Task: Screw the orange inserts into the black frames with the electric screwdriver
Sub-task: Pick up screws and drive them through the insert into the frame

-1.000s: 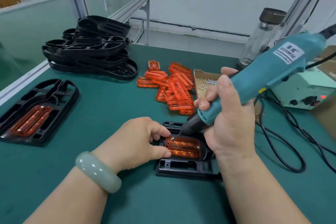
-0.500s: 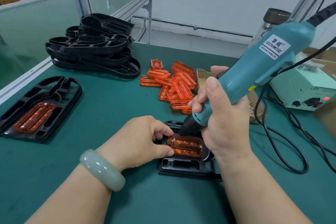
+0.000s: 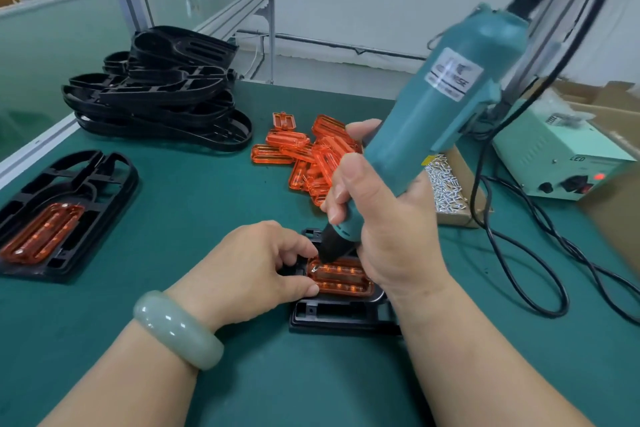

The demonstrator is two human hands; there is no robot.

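Electric screwdriver, gripped in the right hand, has swung nearer upright, nose down on the far-left corner of the orange insert seated in the black frame on the table, which the left hand pinches steady with curled fingers; a screw is probably being driven.

Teal screwdriver, orange insert

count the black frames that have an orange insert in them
2. The left frame lies far left, untouched. The near frame sits under the left hand and right hand, which holds the screwdriver to its insert. The black stack may hide more.
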